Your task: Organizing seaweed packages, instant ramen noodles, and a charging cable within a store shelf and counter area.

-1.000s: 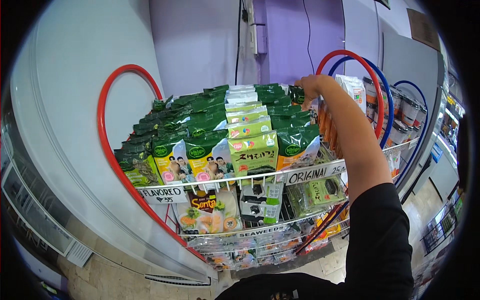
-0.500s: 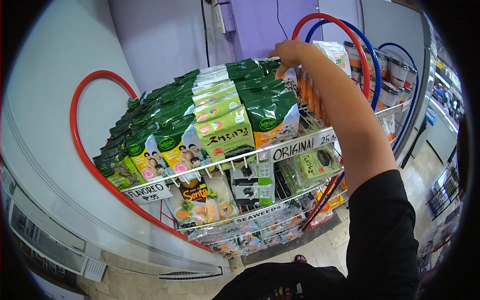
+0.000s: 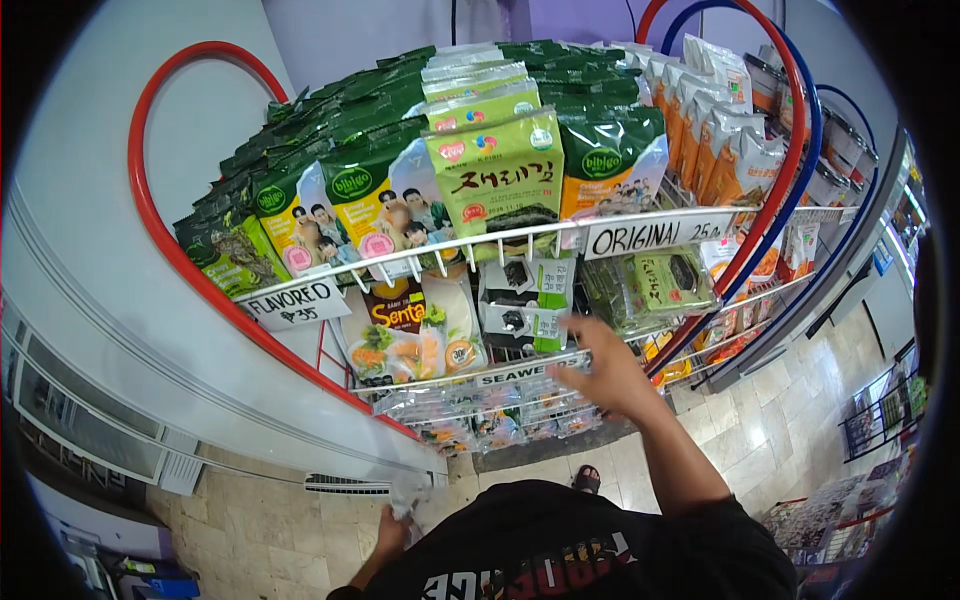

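We're holding clear plastic (image 3: 411, 492) in our left hand (image 3: 391, 528), our right hand (image 3: 622, 382) hovering, fingers wide apart, by the black packs (image 3: 517, 322), best reached around the shelf label (image 3: 512, 376).

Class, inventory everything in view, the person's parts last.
Rack: one, white-and-red, centre
Snack bags: many, dark green, top shelf
Seaweed packs: several, light green, top middle
Pouches: several, orange-and-white, top right
Tubs: several, dark-lidded, far right
Food pack: one, cream, second shelf
Small packs: two, black-and-white, beside it
Signs: three, white, shelf edges
Wall: one, purple, behind
Floor: one, beige, below
Plastic: one, clear, lower left
Left hand: one, holding plastic
Right hand: one, open, before second shelf
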### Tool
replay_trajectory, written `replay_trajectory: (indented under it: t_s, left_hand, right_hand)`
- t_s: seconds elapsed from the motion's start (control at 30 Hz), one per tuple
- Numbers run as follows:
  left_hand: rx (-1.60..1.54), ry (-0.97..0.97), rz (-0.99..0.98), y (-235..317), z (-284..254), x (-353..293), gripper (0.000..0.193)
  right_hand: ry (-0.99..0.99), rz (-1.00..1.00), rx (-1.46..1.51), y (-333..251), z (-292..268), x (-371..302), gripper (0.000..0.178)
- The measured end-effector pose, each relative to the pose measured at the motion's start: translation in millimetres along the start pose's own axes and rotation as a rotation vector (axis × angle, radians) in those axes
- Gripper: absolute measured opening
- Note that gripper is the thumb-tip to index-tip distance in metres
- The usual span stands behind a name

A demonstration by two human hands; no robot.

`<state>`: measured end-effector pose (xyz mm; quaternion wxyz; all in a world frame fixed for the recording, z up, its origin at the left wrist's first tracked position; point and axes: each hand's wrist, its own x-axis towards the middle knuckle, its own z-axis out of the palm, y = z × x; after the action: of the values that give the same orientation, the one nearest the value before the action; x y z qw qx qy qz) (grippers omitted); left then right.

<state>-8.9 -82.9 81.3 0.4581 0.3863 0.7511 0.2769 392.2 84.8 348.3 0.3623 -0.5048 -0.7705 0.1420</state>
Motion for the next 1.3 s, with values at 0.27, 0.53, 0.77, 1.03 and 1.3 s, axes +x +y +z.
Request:
replay_trajectory:
  t_s: [0.27,0.53,0.77,1.03,1.3]
  left_hand:
    - [-0.047,-0.038,0.689,112.1,11.5,2.0,0.025]
    - [-0.016,-0.039,0.854,185.4,4.6,-38.9,0.017]
    - [-0.037,-0.036,0.885,246.4,-3.1,-79.1,0.016]
    - [0.731,0.201,0.66,325.7,-15.2,-156.5,0.033]
    - [0.88,-0.39,1.254,372.0,84.3,-188.6,0.042]
  right_hand:
    - [0.392,0.478,0.313,89.7,91.4,87.4,0.076]
    - [0.218,0.065,0.234,11.9,66.0,70.1,0.04]
    - [0.183,0.199,0.55,-0.1,41.9,49.7,0.037]
    - [-0.197,0.022,0.15,16.7,-28.4,-109.9,0.055]
    - [-0.317,-0.014,0.343,30.8,-103.8,-201.2,0.06]
